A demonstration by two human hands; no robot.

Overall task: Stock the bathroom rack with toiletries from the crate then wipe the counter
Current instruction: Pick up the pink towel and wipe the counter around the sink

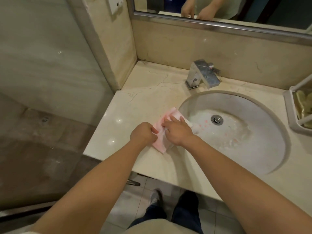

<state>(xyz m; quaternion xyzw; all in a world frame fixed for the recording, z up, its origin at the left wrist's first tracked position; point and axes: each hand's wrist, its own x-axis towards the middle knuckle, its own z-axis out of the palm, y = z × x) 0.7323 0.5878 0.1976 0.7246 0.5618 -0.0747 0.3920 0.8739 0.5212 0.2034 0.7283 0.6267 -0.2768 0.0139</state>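
Note:
A pink and white cloth [163, 144] lies on the cream marble counter [135, 105], at the left rim of the round sink [270, 125]. My left hand [143, 133] pinches the cloth's left edge with curled fingers. My right hand [179, 130] lies on top of the cloth with fingers spread and pressing it down. One end of the cloth hangs over the sink rim. A white rack [293, 112] holding yellowish items shows at the right edge of the view.
A chrome faucet [202, 75] stands behind the sink, under a mirror [219, 7]. A wall corner [118, 65] bounds the counter's left end. Below the left end is a brown floor [42, 149]. My feet [157, 196] stand on pale tiles under the counter.

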